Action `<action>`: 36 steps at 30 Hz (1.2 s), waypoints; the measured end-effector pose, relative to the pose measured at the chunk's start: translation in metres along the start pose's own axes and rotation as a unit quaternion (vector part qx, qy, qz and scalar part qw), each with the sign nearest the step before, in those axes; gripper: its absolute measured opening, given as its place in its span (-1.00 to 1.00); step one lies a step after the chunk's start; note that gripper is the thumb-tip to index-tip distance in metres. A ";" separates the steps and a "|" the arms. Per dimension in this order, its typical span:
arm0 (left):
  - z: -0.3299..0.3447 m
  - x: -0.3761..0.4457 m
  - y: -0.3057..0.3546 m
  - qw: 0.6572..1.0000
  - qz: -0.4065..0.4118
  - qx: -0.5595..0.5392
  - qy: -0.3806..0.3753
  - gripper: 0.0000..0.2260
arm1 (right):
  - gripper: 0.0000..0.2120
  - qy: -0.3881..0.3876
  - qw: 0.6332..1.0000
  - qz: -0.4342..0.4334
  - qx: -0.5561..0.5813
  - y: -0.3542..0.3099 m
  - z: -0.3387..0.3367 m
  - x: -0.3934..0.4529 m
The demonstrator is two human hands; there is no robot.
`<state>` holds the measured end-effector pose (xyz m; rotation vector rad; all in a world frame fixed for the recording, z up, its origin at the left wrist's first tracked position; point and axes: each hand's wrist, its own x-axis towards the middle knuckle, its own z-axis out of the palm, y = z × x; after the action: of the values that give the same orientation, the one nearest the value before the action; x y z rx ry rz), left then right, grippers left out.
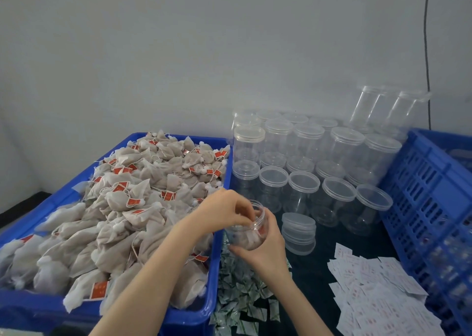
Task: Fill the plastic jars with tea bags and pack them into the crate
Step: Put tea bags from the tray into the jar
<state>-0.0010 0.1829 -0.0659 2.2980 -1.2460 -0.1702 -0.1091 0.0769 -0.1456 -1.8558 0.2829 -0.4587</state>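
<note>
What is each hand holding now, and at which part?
The right hand grips the open plastic jar around its side wall. The left hand has its fingers at the jar's mouth; what they pinch cannot be told.

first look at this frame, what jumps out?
The blue plastic tub at left, heaped with beige mesh tea bags. Behind centre, rows of lidded clear plastic jars. In front, the right hand grips an open clear jar while the left hand reaches its fingers into the jar's mouth.

Two hands (224, 208), one open jar (249, 227) between them, one loose lid (298, 229), two blue crates (424, 182), roughly two dozen capped jars (339, 144) (the rear ones blur together), and heaped bags (122, 208) beyond counting.
</note>
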 end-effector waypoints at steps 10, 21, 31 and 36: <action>-0.018 0.000 -0.017 0.996 -0.059 -0.023 0.066 -0.82 | -0.07 0.014 1.000 0.009 0.022 0.001 0.002 -0.005; -0.018 -0.018 -0.057 0.951 -0.219 0.119 -0.182 -0.80 | -0.13 0.030 0.999 0.021 0.024 0.004 -0.008 -0.004; -0.036 -0.016 -0.039 0.954 -0.138 -0.162 0.212 -0.87 | -0.04 0.023 0.999 0.025 0.021 0.006 -0.006 -0.003; -0.032 -0.013 -0.013 0.913 -0.061 -0.317 0.251 -0.84 | -0.05 0.023 0.999 0.020 0.022 0.004 -0.004 -0.001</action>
<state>0.0122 0.2113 -0.0471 1.6938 -0.6519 -0.0133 -0.1114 0.0728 -0.1483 -1.7949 0.3378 -0.4760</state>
